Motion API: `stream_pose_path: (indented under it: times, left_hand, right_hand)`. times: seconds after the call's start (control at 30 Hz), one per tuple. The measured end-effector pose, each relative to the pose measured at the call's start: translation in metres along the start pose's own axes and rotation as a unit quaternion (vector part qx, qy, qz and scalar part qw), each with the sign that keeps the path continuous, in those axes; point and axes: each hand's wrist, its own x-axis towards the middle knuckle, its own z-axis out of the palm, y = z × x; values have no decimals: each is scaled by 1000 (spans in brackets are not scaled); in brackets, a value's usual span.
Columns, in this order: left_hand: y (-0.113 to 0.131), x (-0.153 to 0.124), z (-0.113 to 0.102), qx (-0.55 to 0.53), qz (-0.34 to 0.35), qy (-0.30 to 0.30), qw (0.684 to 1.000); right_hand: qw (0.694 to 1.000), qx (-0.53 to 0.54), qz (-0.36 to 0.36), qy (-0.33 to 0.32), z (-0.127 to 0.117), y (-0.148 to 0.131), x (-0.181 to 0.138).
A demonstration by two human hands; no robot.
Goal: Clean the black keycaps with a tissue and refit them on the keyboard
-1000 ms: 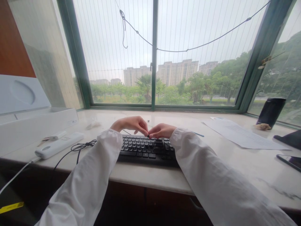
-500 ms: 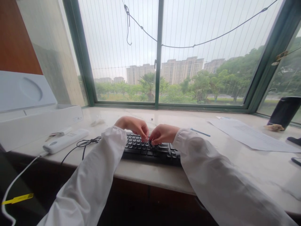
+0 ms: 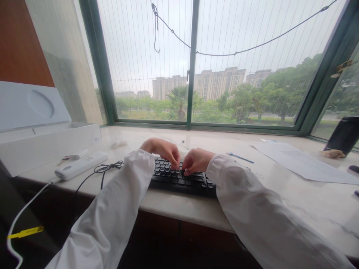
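My left hand (image 3: 165,150) and right hand (image 3: 196,161) rest close together on the black keyboard (image 3: 193,182), fingers curled narrow onto keys; whether they pinch something I cannot tell.

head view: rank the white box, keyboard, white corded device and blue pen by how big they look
1. white box, nearer the camera, which may inflate it
2. keyboard, partly hidden
3. white corded device
4. blue pen
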Motion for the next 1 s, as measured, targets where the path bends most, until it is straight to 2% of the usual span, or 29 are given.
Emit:
stream_pose_path:
  times: [0.17, 0.37, 0.7, 1.0]
  left_hand:
    - [2, 3, 3, 40, -6, 4, 999]
    - [2, 12, 7, 84, -14, 28, 996]
    - [-4, 21, 8, 119, -34, 34, 992]
    - [-2, 20, 8, 94, -67, 23, 993]
  right_hand:
    - [1000, -15, 27, 3, -1, -2, -2]
    - [1000, -3, 0, 11, 0, 2, -1]
    - [988, 139, -10, -59, 1, 15, 7]
    - [997, 56, 36, -47, -1, 19, 9]
